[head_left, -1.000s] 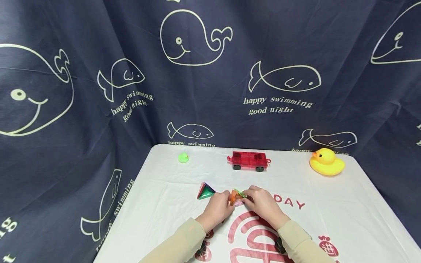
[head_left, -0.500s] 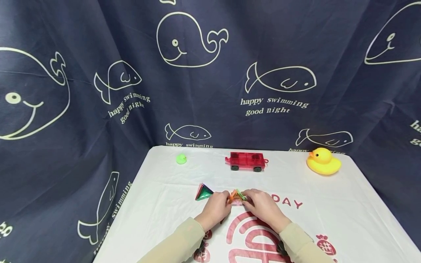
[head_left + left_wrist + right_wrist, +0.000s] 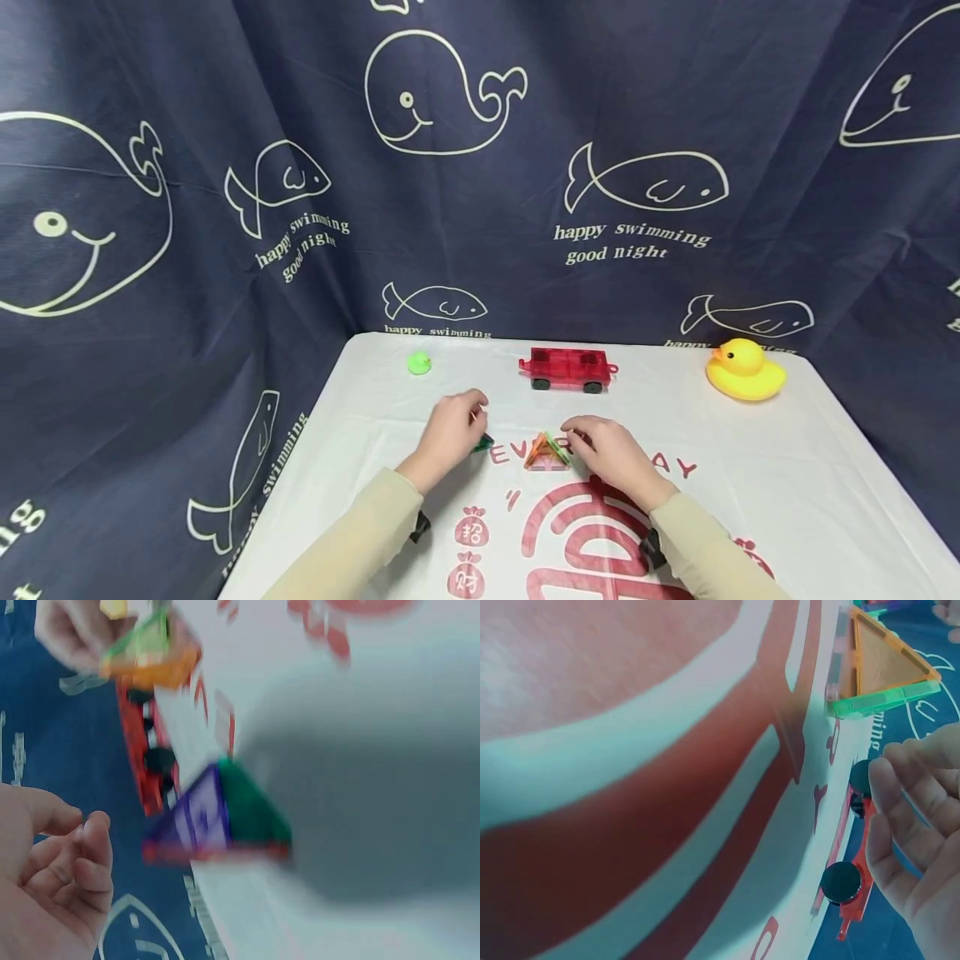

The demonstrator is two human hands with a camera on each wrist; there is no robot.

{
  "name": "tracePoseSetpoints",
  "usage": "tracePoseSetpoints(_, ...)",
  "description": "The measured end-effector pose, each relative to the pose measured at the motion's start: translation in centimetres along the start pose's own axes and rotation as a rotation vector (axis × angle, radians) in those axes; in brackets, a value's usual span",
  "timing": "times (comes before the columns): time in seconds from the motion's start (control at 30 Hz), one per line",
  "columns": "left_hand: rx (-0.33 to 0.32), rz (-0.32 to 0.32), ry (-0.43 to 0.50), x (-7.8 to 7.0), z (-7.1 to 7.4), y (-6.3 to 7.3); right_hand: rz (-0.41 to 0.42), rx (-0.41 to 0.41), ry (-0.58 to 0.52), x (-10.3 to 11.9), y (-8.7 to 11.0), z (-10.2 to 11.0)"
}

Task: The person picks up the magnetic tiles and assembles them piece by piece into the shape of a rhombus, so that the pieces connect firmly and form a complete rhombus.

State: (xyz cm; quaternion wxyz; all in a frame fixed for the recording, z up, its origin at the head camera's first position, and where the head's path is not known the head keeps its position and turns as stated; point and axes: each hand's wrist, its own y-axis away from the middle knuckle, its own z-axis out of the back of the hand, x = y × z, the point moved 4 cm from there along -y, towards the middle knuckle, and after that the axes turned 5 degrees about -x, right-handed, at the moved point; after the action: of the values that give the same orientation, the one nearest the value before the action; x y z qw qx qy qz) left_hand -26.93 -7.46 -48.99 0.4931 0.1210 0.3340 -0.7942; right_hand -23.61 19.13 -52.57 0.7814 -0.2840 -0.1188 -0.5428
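Observation:
A small pyramid of see-through magnetic tiles, orange and light green over a pink base (image 3: 547,454), stands on the white-covered table. My right hand (image 3: 611,454) hovers beside it on the right, apart from it in the right wrist view, fingers loosely bent and holding nothing. A second tile pyramid, green and purple with a red lower edge (image 3: 221,814), sits left of the first; my left hand mostly hides it in the head view. Bent and without anything in its fingers, my left hand (image 3: 450,433) is close to that pyramid, with a gap between them in the left wrist view.
Toward the back of the table (image 3: 360,392) stand a small green duck (image 3: 419,362), a red see-through wheeled toy car (image 3: 568,369) and a larger yellow duck (image 3: 746,371). A dark blue curtain with whale and fish drawings (image 3: 525,183) hangs behind and at the sides.
Both hands have let go of the orange and green pyramid, which stands by itself. The left hand has moved left and away to the other pyramid; the right has drawn back slightly right.

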Motion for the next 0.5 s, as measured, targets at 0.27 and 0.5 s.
tracePoseSetpoints(0.27, 0.020, 0.085, -0.083, 4.3, 1.6, -1.0, 0.073, 0.098, -0.068, 0.5, -1.8, -0.6)
tracePoseSetpoints(0.5, 0.191, 0.057, -0.067, 5.7, -0.5, 0.1, 0.208, 0.189, -0.092, 1.1, -3.1, -1.7)
